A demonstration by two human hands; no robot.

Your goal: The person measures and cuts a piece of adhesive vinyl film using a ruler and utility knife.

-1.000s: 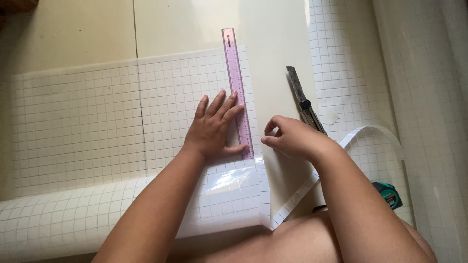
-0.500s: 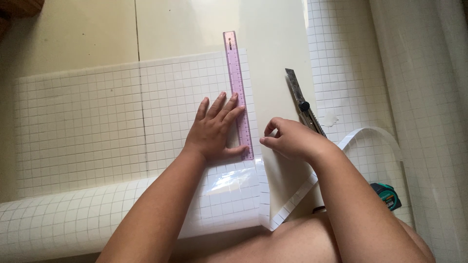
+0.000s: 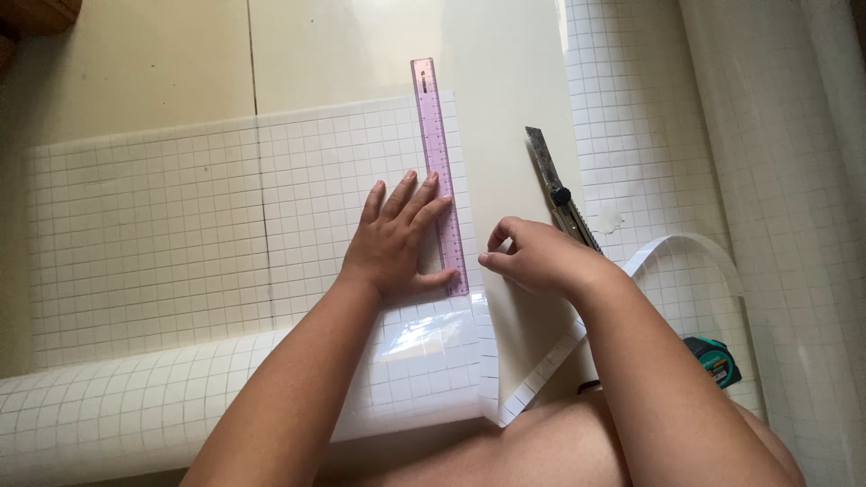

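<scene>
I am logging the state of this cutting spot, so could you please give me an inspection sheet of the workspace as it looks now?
Surface: pale cream floor, mostly covered by sheets.
Job's things: grid-printed sheet lying flat, its near end rolled; pink translucent ruler along its right edge; thin cut strip curling off.
Clutter: utility knife lying beside the right hand; green tape measure by the arm; more gridded sheet on the right.
Hands: left hand pressed flat against the ruler; right hand, fingers pinched together at the sheet edge.
Cables: nothing seen.
Surroundings: brown wooden corner at top left.
</scene>
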